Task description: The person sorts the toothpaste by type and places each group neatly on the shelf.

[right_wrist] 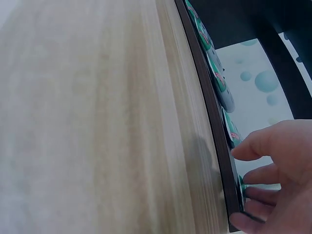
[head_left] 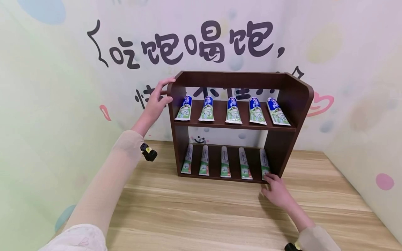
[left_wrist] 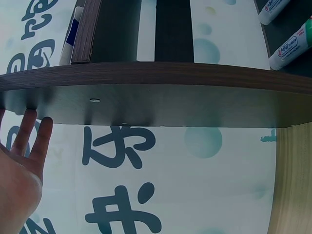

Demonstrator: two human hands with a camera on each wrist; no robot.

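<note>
A dark brown two-tier shelf [head_left: 232, 78] stands on the wooden table. My left hand [head_left: 157, 97] is at the upper part of its left side panel; in the left wrist view its extended fingers [left_wrist: 43, 139] meet the panel's outer face. My right hand [head_left: 277, 193] is at the bottom right corner, fingertips at the lower end of the rightmost grey-and-green toothpaste tube [head_left: 264, 162]. In the right wrist view its thumb is apart from the fingers beside the lower board's front edge [right_wrist: 214, 112]. That tube is largely hidden there.
Blue-and-green toothpaste tubes [head_left: 233, 111] lie in a spaced row on the upper tier. Several grey-and-green tubes [head_left: 224, 162] line the lower one. Behind the shelf is a patterned wall [head_left: 188, 21] with large dark lettering. The wooden table [head_left: 188, 209] extends in front.
</note>
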